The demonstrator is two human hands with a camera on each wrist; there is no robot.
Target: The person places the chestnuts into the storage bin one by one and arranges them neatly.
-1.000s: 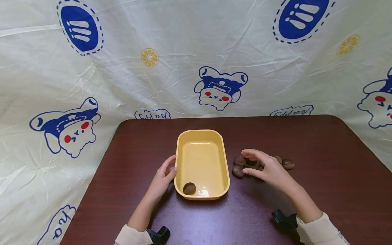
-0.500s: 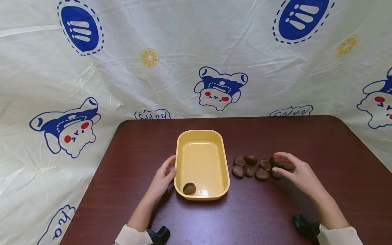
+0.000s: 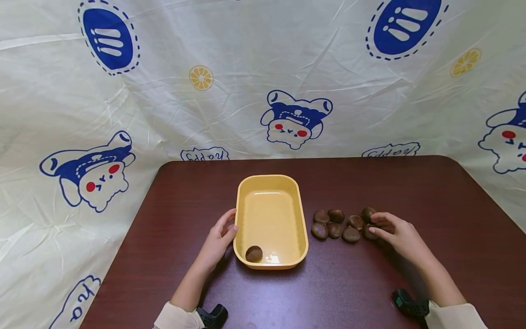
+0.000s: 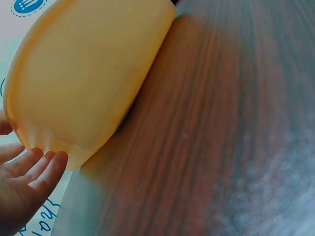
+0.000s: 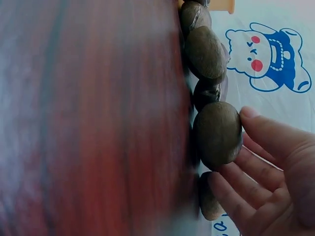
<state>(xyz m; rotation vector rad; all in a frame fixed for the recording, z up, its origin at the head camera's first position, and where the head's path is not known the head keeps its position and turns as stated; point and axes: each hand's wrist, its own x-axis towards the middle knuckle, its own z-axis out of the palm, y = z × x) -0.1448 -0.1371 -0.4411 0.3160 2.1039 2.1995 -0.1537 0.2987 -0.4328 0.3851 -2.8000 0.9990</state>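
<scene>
A yellow rectangular tray [image 3: 271,219] sits on the table. One brown chestnut [image 3: 254,254] lies in its near left corner. My left hand [image 3: 219,240] rests at the tray's left side, its fingertips touching the outer wall in the left wrist view. Several chestnuts [image 3: 351,234] lie in two rough rows right of the tray. At their right end is my right hand [image 3: 398,233], thumb and fingers spread about the end chestnuts. In the right wrist view the thumb touches or nearly touches a large chestnut [image 5: 219,132], and the fingers lie beside it. Another chestnut [image 5: 210,196] shows below.
The dark brown table [image 3: 197,192] has rounded far corners. Behind it hangs a pale printed sheet [image 3: 230,119] with cartoon figures. A black device [image 3: 213,316] is worn on the left wrist and another [image 3: 410,302] on the right.
My right hand has moved right along the chestnuts to their right end, uncovering those nearer the tray. The left hand and the tray have stayed in place.
</scene>
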